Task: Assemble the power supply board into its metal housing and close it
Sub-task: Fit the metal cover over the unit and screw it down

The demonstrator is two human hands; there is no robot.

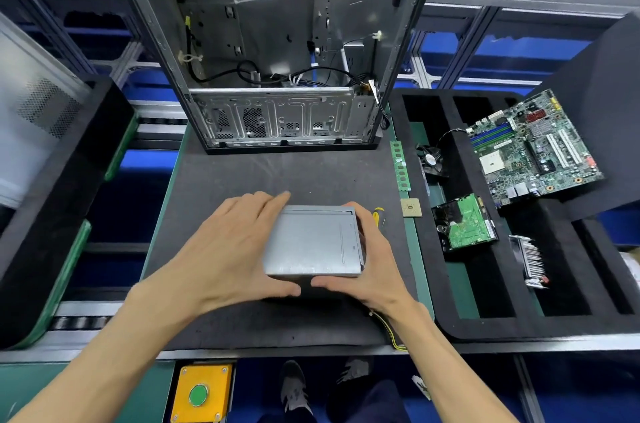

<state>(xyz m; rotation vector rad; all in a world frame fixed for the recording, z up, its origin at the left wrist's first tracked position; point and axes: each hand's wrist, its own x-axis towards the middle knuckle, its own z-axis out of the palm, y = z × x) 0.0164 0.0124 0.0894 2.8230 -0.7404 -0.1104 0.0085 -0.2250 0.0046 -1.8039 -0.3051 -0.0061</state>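
A grey metal power supply housing [311, 242] lies flat on the dark mat, its lid on top. My left hand [228, 256] grips its left side, fingers reaching over the far left corner and thumb along the near edge. My right hand [370, 256] clasps the right side, thumb on the near edge. The board inside is hidden. Yellow and black wires [388, 329] trail out under my right wrist toward the table edge.
An open computer case [277, 41] stands upright at the back of the mat [242, 173]. A yellow-handled screwdriver [378, 215], a CPU chip [410, 207] and a memory stick [400, 165] lie to the right. A black foam tray [512, 325] holds a motherboard [533, 145], hard drive [464, 223], fan and heatsink.
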